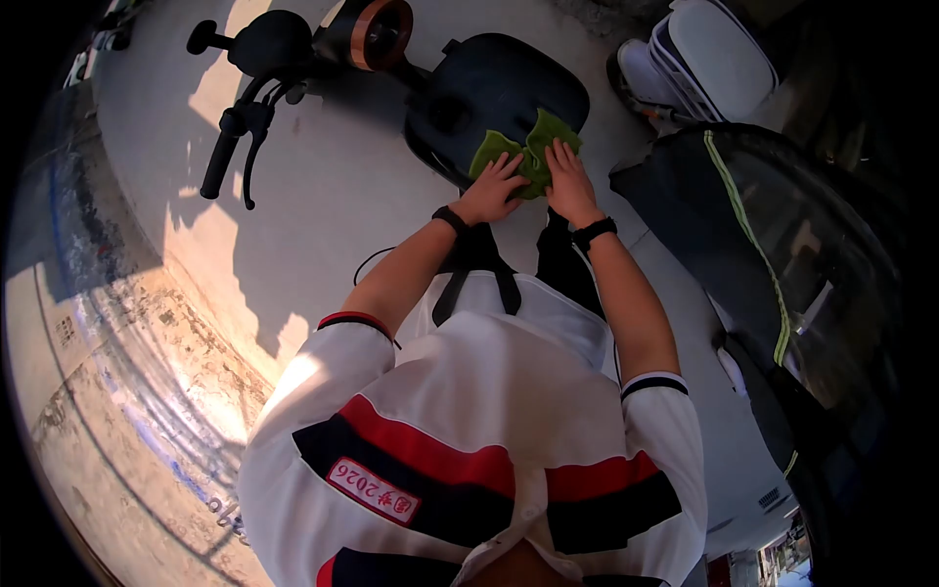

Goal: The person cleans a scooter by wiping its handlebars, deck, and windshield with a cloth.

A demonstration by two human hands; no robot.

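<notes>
A crumpled green cloth (pixel 528 157) lies on the black seat (pixel 489 88) of a scooter in front of me. My left hand (pixel 492 191) presses on the cloth's left part with its fingers spread. My right hand (pixel 569 181) rests on the cloth's right part, close beside the left. A black band sits on each wrist. My white shirt with red and dark stripes fills the lower part of the view.
The scooter's handlebar with its black grip (pixel 220 161) and a round orange-rimmed headlight (pixel 380 31) lie to the left. On the right is a dark covered vehicle (pixel 782 264), with a white scooter (pixel 704 54) behind it. Pale concrete ground surrounds them.
</notes>
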